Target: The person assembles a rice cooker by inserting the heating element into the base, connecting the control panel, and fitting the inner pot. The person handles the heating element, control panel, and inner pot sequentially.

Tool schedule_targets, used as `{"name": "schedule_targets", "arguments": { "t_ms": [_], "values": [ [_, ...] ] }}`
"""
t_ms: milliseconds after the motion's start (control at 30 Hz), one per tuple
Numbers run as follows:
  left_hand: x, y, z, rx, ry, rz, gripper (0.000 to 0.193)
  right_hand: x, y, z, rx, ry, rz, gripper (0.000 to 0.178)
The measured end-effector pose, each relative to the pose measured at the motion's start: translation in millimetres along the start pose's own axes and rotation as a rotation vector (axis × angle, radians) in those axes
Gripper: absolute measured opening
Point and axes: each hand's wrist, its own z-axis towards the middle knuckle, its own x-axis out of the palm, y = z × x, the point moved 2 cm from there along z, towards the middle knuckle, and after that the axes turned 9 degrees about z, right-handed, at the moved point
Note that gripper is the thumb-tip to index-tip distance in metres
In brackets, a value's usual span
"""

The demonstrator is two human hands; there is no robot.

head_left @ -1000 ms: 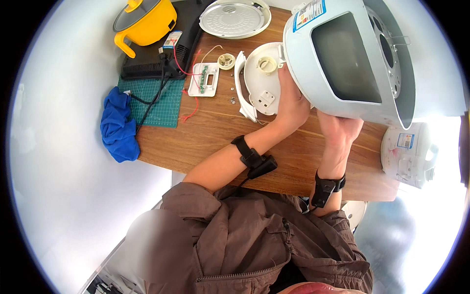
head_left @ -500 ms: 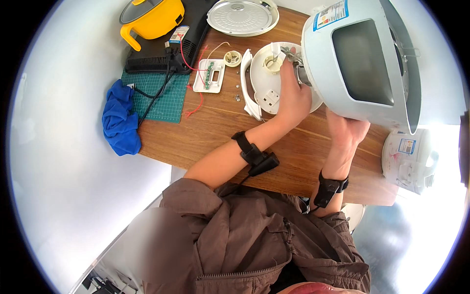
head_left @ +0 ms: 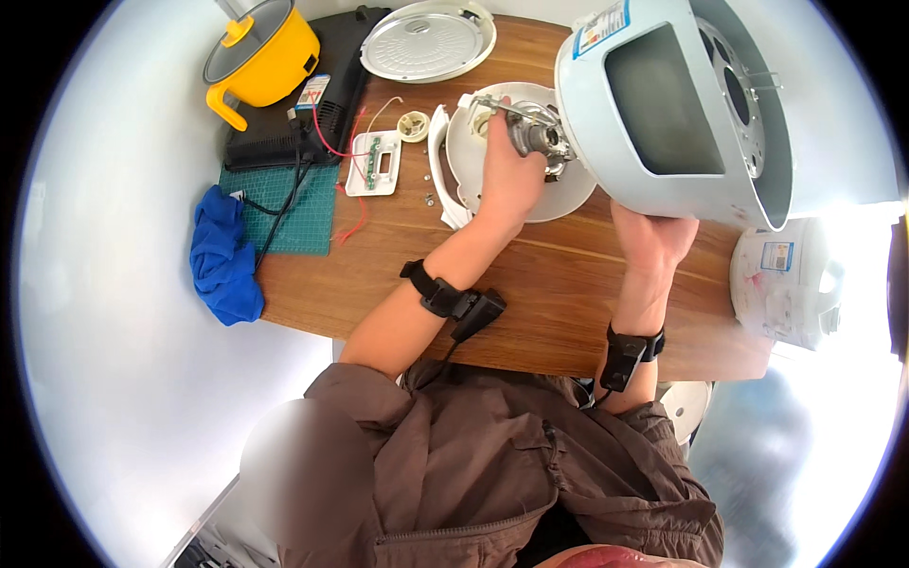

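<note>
My right hand (head_left: 653, 237) is under a pale blue rice cooker shell (head_left: 587, 128) and holds it up, its fingers hidden behind the shell. The shell is tipped on its side, with a square window cut in its wall. At the shell's left end, my left hand (head_left: 513, 175) is closed round a silvery metal assembly (head_left: 535, 133) with a thin bracket. I cannot tell whether the assembly is still joined to the shell. Beneath it lies a white round base (head_left: 568, 204), and a white curved handle (head_left: 437, 156) rests beside that base.
Left of the base are a white panel with a circuit board (head_left: 374, 180), a cream round cap (head_left: 414, 126) and small screws. A silver lid (head_left: 426, 43), yellow pot (head_left: 275, 66), black appliance (head_left: 270, 142), green mat (head_left: 312, 222) and blue cloth (head_left: 222, 256) lie farther out. Another cooker (head_left: 778, 284) stands right.
My left hand now shows the metal assembly in full beside the shell's end, where less of it was visible before. The whole view has shifted slightly; my right hand keeps its hold.
</note>
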Motion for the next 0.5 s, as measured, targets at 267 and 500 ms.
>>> {"name": "schedule_targets", "arguments": {
  "t_ms": [267, 500],
  "values": [
    [-10.6, 3.0, 5.9, -0.075, 0.016, 0.07, 0.064, 5.6, -5.1, -2.9, -0.092, -0.017, -0.086, 0.04],
    [-20.7, -13.4, 1.6, -0.212, 0.129, -0.156, 0.034, -1.7, 3.4, -2.8, -0.042, 0.01, -0.017, 0.04]
  ]
}}
